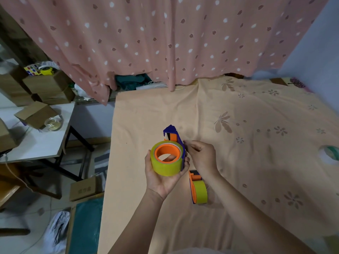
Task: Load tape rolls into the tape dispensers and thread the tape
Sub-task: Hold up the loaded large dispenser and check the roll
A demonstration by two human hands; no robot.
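My left hand (161, 177) cups a blue and orange tape dispenser (172, 133) from below, with a yellow-green tape roll (166, 166) seated on its orange hub. My right hand (201, 156) is at the dispenser's right side, fingers pinched together near the roll's edge; what they pinch is too small to tell. A second dispenser (199, 188), also loaded with a yellow-green roll, lies on the cloth just below my right wrist.
The work surface is a table under a peach flowered cloth (247, 125). A green and white tape roll (331, 153) lies at its right edge. A pink dotted curtain (165, 43) hangs behind. Left stands a white side table (36, 143) with cardboard boxes.
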